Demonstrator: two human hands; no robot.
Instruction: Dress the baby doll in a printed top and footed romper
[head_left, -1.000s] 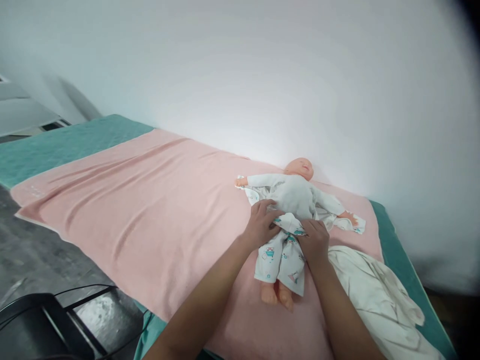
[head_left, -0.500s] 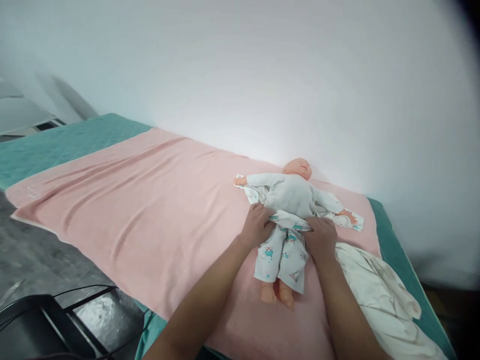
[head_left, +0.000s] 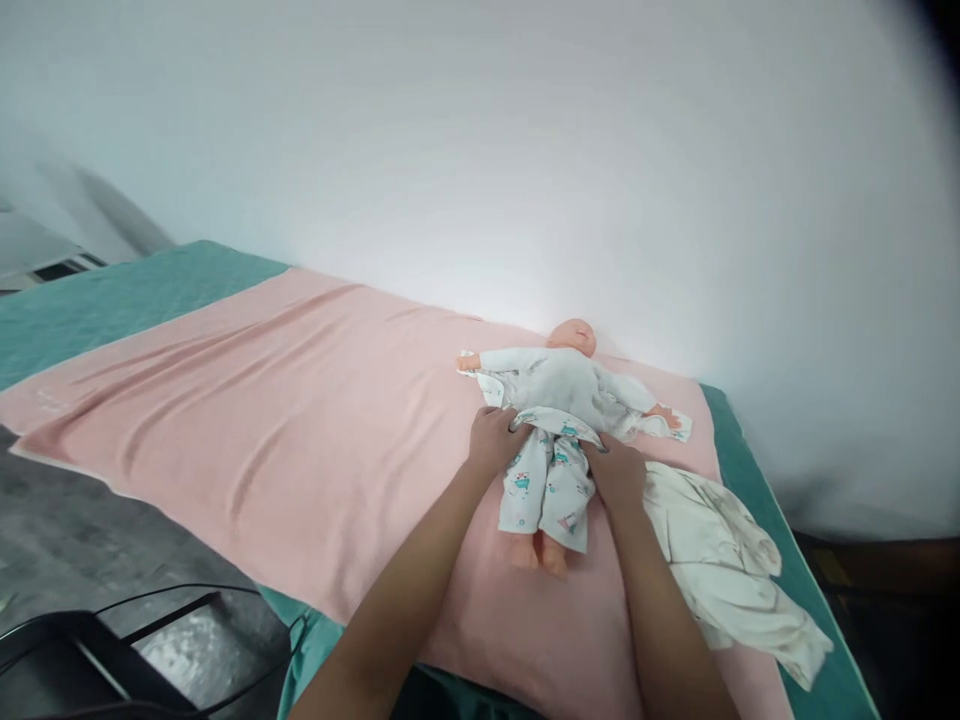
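A baby doll lies on its back on a pink blanket, arms spread and head toward the wall. It wears a white long-sleeved top and white trousers printed with small teal and pink pictures. My left hand grips one side of the trouser waistband, and my right hand grips the other side. Between my hands the waistband is stretched across the doll's lower belly. Bare feet stick out below the trouser legs. My fingertips are partly hidden by the cloth.
A crumpled off-white cloth lies right of my right forearm, over the blanket and the green mattress. The white wall stands behind the doll. At lower left are a black object and thin cables above the grey floor.
The view has shifted, so the doll and my hands appear further left. The trouser waistband now arches upward between my hands. Both hands keep their grip on it.
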